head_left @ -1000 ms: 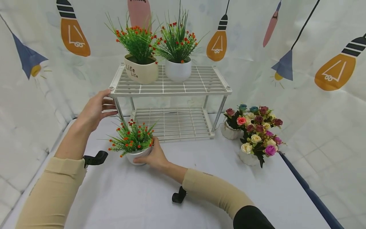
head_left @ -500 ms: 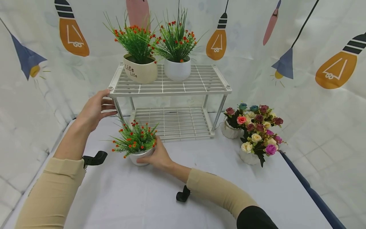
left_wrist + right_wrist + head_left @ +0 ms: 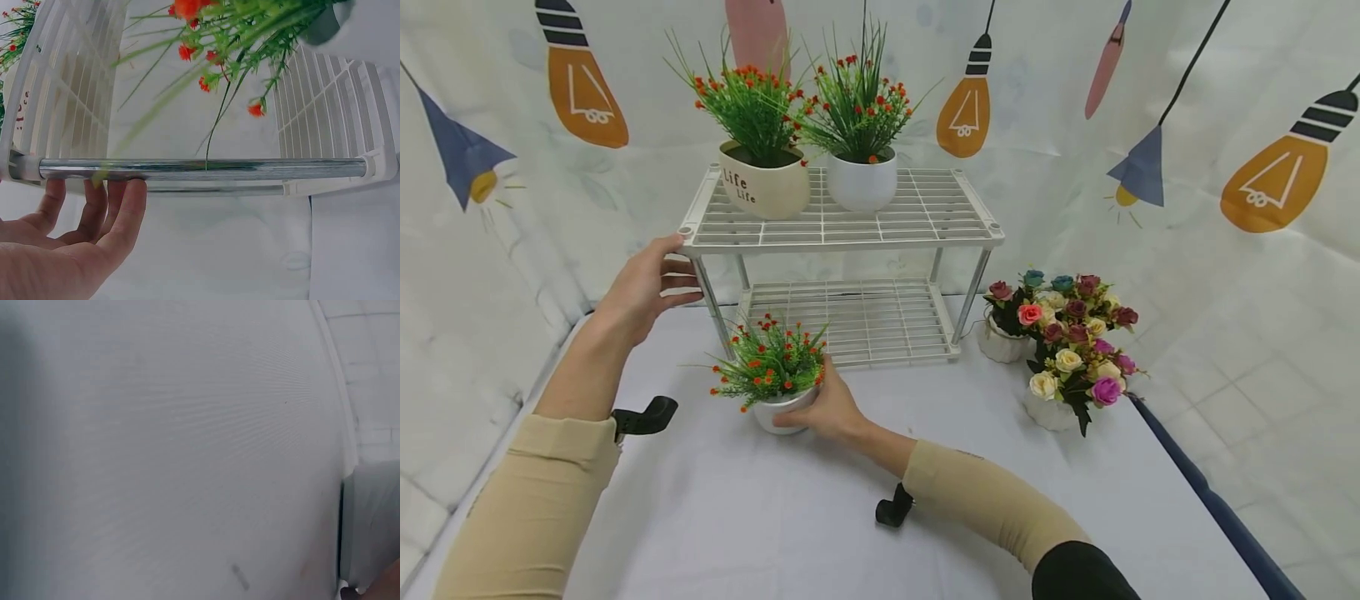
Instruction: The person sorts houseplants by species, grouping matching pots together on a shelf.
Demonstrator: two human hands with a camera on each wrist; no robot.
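My right hand (image 3: 827, 407) grips the right side of a small white flowerpot (image 3: 772, 414) with green grass and orange-red flowers (image 3: 771, 362). The pot is upright at the front left of a white two-tier wire rack (image 3: 850, 247). At the rack's upper left corner, my left hand (image 3: 643, 287) touches the frame with extended fingers. In the left wrist view its fingertips (image 3: 134, 187) lie against the metal post (image 3: 206, 169). On the top shelf stand a cream pot (image 3: 765, 185) marked "Life" and a white pot (image 3: 862, 183), both with red-flowered grass.
Two whitish pots of artificial roses (image 3: 1030, 315) (image 3: 1078, 375) stand on the white-covered table (image 3: 760, 517) at the right. A patterned curtain (image 3: 1045, 92) hangs behind the rack. Mostly pale cloth (image 3: 187, 437) fills the blurred right wrist view.
My right hand and the white flowerpot have moved a little to the right, along the rack's front. The left hand stays at the rack's corner.
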